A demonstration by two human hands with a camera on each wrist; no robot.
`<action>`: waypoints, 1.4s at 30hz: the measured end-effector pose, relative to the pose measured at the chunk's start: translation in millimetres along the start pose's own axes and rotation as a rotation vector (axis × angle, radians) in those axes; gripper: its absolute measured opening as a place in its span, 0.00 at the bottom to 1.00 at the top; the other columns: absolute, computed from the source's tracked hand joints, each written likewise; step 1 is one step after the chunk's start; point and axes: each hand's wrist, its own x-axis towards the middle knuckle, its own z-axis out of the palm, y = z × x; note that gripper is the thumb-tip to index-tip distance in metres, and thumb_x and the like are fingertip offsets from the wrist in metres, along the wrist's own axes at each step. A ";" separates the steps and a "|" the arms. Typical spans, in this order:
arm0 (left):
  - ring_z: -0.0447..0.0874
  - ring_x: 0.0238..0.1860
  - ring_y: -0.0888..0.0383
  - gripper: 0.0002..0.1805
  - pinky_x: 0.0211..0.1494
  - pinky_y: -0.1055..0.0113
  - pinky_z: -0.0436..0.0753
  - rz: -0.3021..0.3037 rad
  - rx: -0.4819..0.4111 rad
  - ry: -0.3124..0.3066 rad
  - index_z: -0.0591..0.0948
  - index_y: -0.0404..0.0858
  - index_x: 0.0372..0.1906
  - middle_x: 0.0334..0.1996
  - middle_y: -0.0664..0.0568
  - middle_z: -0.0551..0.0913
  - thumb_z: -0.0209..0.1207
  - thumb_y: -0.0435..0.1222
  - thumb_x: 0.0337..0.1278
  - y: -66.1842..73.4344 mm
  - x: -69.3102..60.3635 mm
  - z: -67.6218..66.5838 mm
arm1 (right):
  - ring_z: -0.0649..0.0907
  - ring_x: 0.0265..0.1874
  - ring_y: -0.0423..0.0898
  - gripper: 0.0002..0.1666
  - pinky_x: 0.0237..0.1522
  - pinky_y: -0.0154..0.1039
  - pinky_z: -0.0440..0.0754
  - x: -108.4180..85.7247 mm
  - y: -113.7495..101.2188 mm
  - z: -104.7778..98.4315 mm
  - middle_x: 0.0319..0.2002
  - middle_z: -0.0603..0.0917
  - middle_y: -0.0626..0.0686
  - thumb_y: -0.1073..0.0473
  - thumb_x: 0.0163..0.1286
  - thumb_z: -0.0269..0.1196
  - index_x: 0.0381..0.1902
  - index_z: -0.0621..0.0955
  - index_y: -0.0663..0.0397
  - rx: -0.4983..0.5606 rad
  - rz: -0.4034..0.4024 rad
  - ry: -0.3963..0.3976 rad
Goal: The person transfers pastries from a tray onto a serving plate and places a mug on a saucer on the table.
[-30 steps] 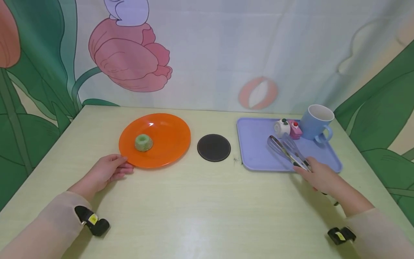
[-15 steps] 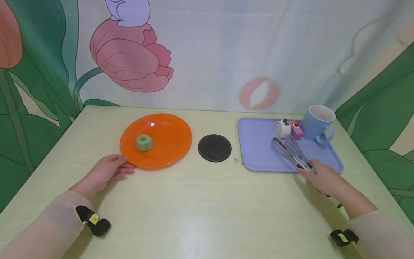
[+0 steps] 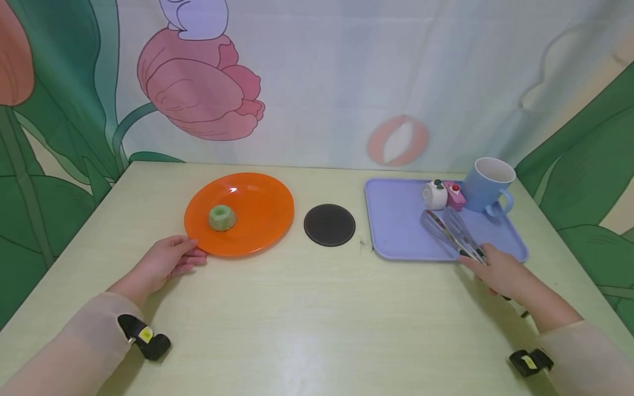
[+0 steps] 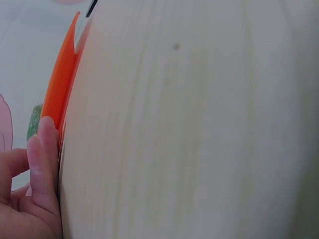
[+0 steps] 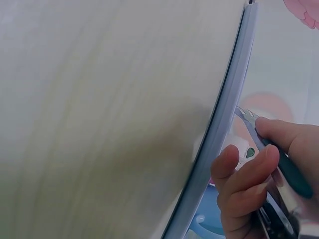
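My left hand (image 3: 165,261) is at the near left rim of an orange plate (image 3: 262,220), its thumb on the rim and fingers at its underside. A small green ring-topped cake (image 3: 222,218) sits on the plate's left part. My right hand (image 3: 505,272) grips a pair of metal tongs (image 3: 458,236) with slotted, see-through heads, held over the near part of a lavender tray (image 3: 396,231). The two heads stand a little apart with nothing visible between them. In the right wrist view the thumb and curled fingers surround the tongs' teal-and-metal handle (image 5: 294,174).
At the tray's back right are a white roll cake (image 3: 435,195), a pink cake slice (image 3: 454,197) and a blue mug (image 3: 487,184). Between plate and tray lies a round black coaster (image 3: 329,225). A printed curtain (image 3: 317,82) hangs behind the table.
The right hand and the tongs have shifted slightly right over the tray. The left hand stays at the plate's rim, and the cakes keep their places.
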 end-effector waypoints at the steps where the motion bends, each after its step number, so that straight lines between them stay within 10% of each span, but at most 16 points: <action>1: 0.83 0.37 0.65 0.27 0.40 0.75 0.79 0.002 -0.003 0.000 0.63 0.29 0.63 0.35 0.54 0.83 0.43 0.45 0.71 -0.1 -0.4 -0.1 | 0.73 0.13 0.46 0.53 0.25 0.40 0.71 0.3 0.2 -0.2 0.17 0.71 0.54 0.34 0.71 0.41 0.62 0.47 0.84 -0.003 0.000 0.000; 42: 0.83 0.37 0.66 0.27 0.40 0.76 0.79 0.012 0.007 0.000 0.63 0.29 0.63 0.34 0.54 0.83 0.43 0.45 0.71 -4.9 3.8 -1.1 | 0.70 0.11 0.45 0.42 0.18 0.41 0.68 9.8 2.0 5.6 0.15 0.70 0.53 0.38 0.73 0.42 0.51 0.54 0.79 0.003 0.028 -0.005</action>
